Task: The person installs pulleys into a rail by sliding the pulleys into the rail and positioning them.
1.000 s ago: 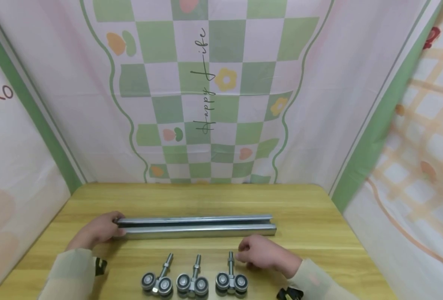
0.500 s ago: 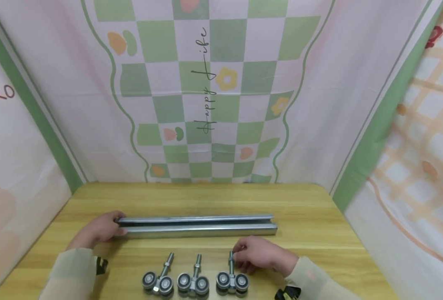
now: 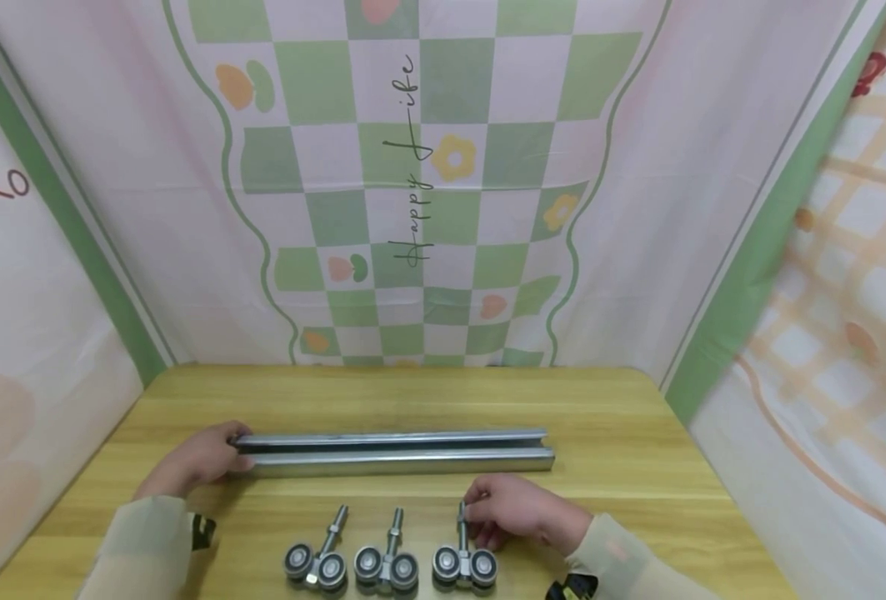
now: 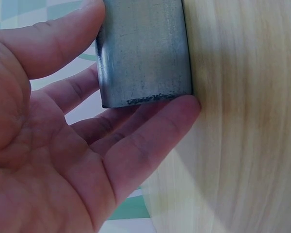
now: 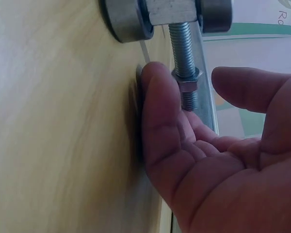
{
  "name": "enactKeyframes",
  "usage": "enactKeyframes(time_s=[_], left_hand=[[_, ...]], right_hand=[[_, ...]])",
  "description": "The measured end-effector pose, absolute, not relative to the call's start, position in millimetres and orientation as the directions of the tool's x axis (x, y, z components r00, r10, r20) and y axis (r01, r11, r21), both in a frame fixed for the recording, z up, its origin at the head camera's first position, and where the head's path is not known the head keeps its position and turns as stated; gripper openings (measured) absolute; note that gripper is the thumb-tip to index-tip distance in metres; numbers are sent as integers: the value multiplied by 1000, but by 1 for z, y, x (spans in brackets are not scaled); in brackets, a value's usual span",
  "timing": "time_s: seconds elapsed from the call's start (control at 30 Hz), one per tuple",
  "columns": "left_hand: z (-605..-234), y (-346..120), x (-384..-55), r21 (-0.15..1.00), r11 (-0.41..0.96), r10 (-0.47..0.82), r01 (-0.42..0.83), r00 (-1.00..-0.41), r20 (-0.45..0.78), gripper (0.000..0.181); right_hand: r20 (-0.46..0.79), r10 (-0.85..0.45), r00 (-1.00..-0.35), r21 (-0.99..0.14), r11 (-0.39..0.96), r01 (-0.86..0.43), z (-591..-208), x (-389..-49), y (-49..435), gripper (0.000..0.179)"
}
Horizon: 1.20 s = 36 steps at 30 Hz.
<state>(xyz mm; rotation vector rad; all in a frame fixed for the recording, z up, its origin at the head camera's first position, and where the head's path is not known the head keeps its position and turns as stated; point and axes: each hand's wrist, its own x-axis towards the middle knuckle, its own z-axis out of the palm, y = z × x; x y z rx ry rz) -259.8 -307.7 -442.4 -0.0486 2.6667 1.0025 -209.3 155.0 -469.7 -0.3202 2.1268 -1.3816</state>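
Observation:
A silver steel channel rail (image 3: 397,465) lies lengthwise on the table, its slot facing up. At its left end my left hand (image 3: 206,454) holds it, thumb on one side and fingers about the end (image 4: 145,58). Nearer me, three roller trolleys stand in a row: a left one (image 3: 315,567), a middle one (image 3: 386,569) and a right one (image 3: 464,565). Each has wheels and a threaded bolt with a nut. My right hand (image 3: 513,507) is at the right trolley's bolt (image 5: 182,51). Its fingers curve beside the bolt, while the thumb stands apart from the nut.
The wooden table (image 3: 608,417) has a fabric backdrop (image 3: 458,217) with green checks behind it. Fabric panels (image 3: 825,400) hang on both sides. The rail lies between the trolleys and the table's far edge.
My right hand has shifted slightly left, bringing its fingers to the right trolley's bolt. The left hand, the rail and the trolleys stay in place.

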Motion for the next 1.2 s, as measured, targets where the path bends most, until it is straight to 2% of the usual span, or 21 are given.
enactKeyframes(time_s=[0.33, 0.87, 1.2], left_hand=[[-441, -307, -259, 639, 758, 71, -130, -957, -280, 49], [-440, -306, -256, 645, 756, 81, -109, -963, -258, 47], [-440, -307, -255, 653, 749, 83, -112, -962, -260, 49]], right_hand=[[-337, -461, -821, -898, 421, 132, -467, -205, 151, 15], [-348, -436, -830, -931, 268, 249, -472, -199, 145, 18], [-342, -431, -835, -936, 234, 263, -472, -197, 145, 19]])
